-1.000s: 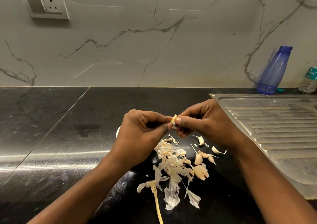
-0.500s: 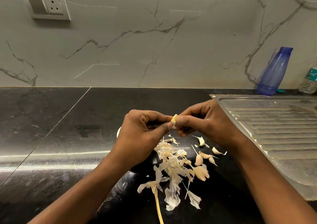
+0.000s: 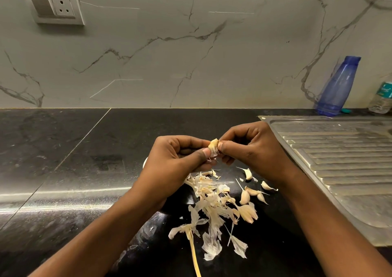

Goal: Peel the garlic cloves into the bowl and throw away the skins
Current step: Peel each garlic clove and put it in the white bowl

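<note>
A pale garlic clove is held above the black counter, pinched from the left by my left hand and from the right by my right hand. Bits of skin hang from its lower end. Under my hands lies a heap of loose garlic skins with a dry stalk. Several unpeeled cloves lie to the right of the heap. A sliver of a white bowl rim shows behind my left hand; the rest of the bowl is hidden.
A steel sink drainboard fills the counter's right side. A blue bottle and a clear water bottle stand at the back right against the marble wall. A socket plate is on the wall at upper left.
Both hands stay in place on the clove. More loosened skin now hangs below it between my fingertips.
</note>
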